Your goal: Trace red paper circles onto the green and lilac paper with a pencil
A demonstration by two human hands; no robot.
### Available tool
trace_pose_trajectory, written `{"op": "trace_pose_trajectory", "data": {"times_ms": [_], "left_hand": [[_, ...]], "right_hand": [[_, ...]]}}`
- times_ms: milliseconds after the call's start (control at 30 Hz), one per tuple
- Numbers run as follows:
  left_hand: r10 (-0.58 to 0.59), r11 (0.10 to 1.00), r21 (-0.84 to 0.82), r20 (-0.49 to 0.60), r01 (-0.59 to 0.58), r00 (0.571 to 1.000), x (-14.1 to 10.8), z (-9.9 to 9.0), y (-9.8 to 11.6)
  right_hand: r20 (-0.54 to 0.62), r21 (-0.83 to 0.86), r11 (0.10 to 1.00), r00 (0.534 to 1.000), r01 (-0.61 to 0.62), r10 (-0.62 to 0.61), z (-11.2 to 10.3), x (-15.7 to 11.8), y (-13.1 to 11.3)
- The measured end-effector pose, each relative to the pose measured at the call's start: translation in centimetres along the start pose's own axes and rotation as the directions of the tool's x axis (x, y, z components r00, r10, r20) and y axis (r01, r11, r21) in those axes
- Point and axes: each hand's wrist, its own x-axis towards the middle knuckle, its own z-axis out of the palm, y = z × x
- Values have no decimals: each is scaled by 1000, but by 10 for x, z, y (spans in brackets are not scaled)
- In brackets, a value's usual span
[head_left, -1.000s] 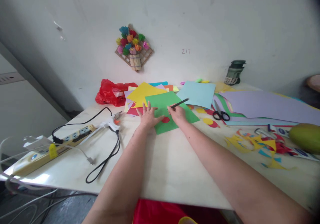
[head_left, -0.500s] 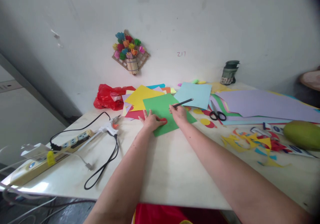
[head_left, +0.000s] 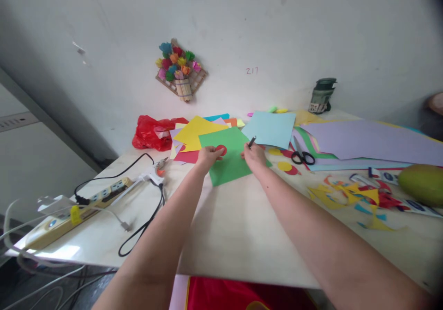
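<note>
A green sheet of paper [head_left: 228, 171] lies on the table in front of me. Over its left part, my left hand [head_left: 207, 157] pinches a red paper circle [head_left: 222, 150] by its edge between thumb and fingers. My right hand [head_left: 254, 155] is at the sheet's right side, closed round a dark pencil [head_left: 252, 141] whose upper end points up and away. The pencil's tip is hidden by the fingers. Beyond the sheet lie a yellow sheet [head_left: 197, 132] on the left and a light blue sheet [head_left: 272, 128] on the right.
Black-handled scissors [head_left: 303, 157] and yellow and red paper circles [head_left: 285, 167] lie to the right, near paper scraps [head_left: 346, 194], a large green fruit [head_left: 422, 185] and stacked lilac paper [head_left: 374, 141]. Leftward are a glue gun [head_left: 155, 175], its cable and a power strip [head_left: 104, 197].
My left hand was spread flat, pressing the red circle on the green sheet; now it has lifted the circle. My right hand has moved slightly right, and the pencil has swung more upright.
</note>
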Motion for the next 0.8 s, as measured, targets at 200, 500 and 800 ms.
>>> {"op": "trace_pose_trajectory", "data": {"times_ms": [200,500,800], "left_hand": [[-122,967,-206,129,147,984,0,12,12],[-73,970,-222,124,99,990,-6,23,-6],[-37,979,-190,175,70,984,-5,22,-9]], "right_hand": [[-36,-70,982,985,-173,171,-8,-12,-17],[-5,369,929,1000,-13,16,-3,-4,-1],[143,571,813,960,117,-239,8,-2,3]]}}
